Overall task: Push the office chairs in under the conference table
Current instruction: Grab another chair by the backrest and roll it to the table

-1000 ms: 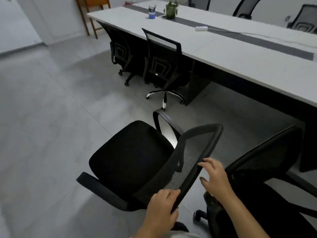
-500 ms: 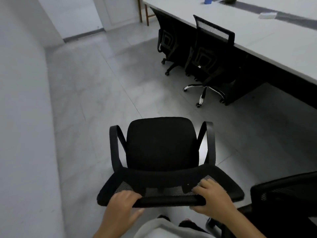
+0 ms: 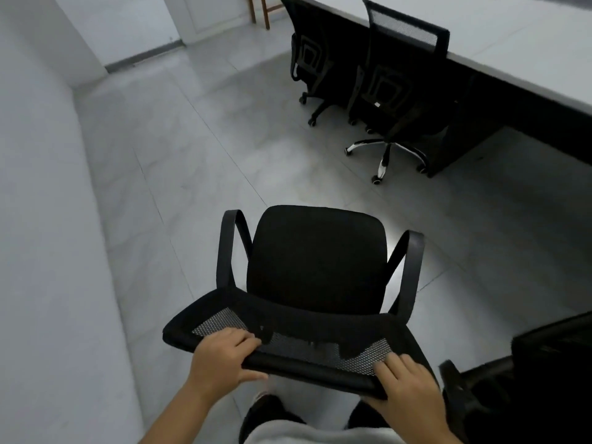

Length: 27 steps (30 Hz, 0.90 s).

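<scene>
Office chair (image 3: 315, 267) in front of you: your left hand (image 3: 221, 363) and right hand (image 3: 405, 387) both curl round its mesh backrest's top rail, the chair on open floor (image 3: 160, 155), well apart from the conference table (image 3: 528, 49).

1. I count four black office chairs: one (image 3: 315, 267) in front of me, two (image 3: 312, 56) (image 3: 394, 84) tucked at the table, and one (image 3: 544, 373) partly seen at the right edge.
2. One conference table (image 3: 519, 49).
3. Two hands: left (image 3: 221, 360), right (image 3: 407, 386).
4. One wooden chair (image 3: 261, 9), legs only.
</scene>
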Available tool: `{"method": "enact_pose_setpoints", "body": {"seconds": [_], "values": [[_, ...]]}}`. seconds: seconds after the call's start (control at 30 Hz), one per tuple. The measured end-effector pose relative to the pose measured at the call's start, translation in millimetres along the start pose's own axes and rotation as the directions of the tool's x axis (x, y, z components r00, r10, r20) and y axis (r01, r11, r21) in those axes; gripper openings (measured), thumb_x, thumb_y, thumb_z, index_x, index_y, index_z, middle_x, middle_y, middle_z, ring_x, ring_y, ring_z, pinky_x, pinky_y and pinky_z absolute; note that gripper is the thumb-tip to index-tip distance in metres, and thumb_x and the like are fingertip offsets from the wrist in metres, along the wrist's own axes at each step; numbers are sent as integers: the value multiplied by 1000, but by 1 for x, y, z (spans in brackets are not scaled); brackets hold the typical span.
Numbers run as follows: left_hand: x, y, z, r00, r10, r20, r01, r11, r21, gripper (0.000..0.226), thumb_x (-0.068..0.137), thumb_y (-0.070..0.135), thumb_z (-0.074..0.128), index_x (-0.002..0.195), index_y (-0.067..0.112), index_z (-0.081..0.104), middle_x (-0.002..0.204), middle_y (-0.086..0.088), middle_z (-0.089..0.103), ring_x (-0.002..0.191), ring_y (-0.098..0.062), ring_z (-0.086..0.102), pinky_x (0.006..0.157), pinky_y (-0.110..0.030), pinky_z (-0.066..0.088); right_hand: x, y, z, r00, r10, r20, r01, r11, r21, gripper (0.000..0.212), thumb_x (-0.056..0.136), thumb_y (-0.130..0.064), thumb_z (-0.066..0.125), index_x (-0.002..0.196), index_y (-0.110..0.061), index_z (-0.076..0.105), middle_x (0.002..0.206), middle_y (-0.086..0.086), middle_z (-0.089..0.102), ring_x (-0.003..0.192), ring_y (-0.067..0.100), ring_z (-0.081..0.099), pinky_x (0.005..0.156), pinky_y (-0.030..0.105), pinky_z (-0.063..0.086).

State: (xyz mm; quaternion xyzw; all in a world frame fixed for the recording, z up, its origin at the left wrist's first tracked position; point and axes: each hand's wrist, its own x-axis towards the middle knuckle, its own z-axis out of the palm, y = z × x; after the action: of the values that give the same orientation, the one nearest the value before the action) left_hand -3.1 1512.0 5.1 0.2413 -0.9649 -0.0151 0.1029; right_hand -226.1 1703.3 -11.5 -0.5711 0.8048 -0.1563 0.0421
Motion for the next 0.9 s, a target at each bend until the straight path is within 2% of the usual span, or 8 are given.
{"method": "enact_pose_setpoints", "body": {"seconds": [0.13, 0.3, 0.43, 0.57, 0.73, 0.77, 0.83, 0.9], "values": [[-1, -50, 2, 992, 129, -5, -128, 992, 4, 84, 84, 71, 12, 63, 20, 76, 65, 6, 74, 59, -9, 70, 52, -19, 54, 1, -49, 17, 992, 99, -76, -103, 993, -49, 51, 10, -41, 87, 48, -17, 62, 51, -2, 60, 44, 19, 58, 45, 19, 42], [5, -108, 0, 962, 272, -23, -272, 962, -32, 84, 83, 72, 13, 61, 19, 74, 64, 6, 73, 57, -9, 69, 52, -16, 52, 12, -118, 42, 964, 232, -131, -243, 966, -84, 51, 4, -27, 85, 46, -14, 58, 50, 2, 58, 44, 19, 58, 41, 18, 43], [6, -139, -5, 950, 309, -34, -311, 947, -75, 83, 81, 74, 15, 56, 17, 70, 57, 5, 69, 50, -11, 65, 51, -15, 49, 17, -156, 58, 943, 282, -175, -296, 953, -60, 50, 7, -24, 89, 47, -11, 64, 48, 5, 59, 42, 19, 58, 39, 16, 43], [10, -145, 1, 956, 277, -94, -285, 955, -83, 81, 79, 77, 17, 50, 19, 65, 50, 7, 63, 44, -9, 60, 49, -14, 42, 15, -159, 65, 936, 258, -240, -289, 952, -104, 45, 11, -21, 93, 49, -16, 69, 46, 2, 61, 39, 15, 57, 41, 10, 43], [10, -139, 15, 941, 291, -172, -310, 946, -97, 74, 80, 73, 29, 55, 16, 69, 55, 4, 66, 48, -11, 62, 65, -23, 35, 13, -130, 52, 931, 211, -297, -276, 941, -196, 48, 10, -33, 92, 47, -15, 68, 47, 2, 62, 38, 17, 57, 41, 12, 43], [6, -141, 15, 950, 266, -162, -282, 956, -84, 65, 74, 72, 43, 57, 15, 70, 56, 3, 67, 49, -12, 64, 66, -22, 34, 11, -124, 49, 933, 216, -287, -279, 939, -199, 49, 11, -34, 93, 48, -13, 68, 47, 4, 61, 38, 19, 57, 40, 13, 43], [-3, -143, 15, 971, 198, -131, -207, 977, -57, 51, 42, 61, 79, 58, 14, 71, 58, 2, 69, 51, -14, 65, 67, -24, 32, 8, -117, 44, 925, 253, -282, -308, 936, -172, 47, 14, -33, 94, 47, -13, 66, 46, 3, 59, 39, 19, 57, 39, 14, 42], [-7, -141, 17, 983, 158, -94, -162, 986, -39, 61, 15, 53, 88, 56, 12, 71, 56, 1, 68, 49, -15, 65, 65, -25, 31, 7, -115, 41, 911, 306, -277, -346, 932, -108, 46, 17, -31, 94, 45, -14, 63, 46, -2, 58, 40, 18, 56, 37, 14, 41]]}}
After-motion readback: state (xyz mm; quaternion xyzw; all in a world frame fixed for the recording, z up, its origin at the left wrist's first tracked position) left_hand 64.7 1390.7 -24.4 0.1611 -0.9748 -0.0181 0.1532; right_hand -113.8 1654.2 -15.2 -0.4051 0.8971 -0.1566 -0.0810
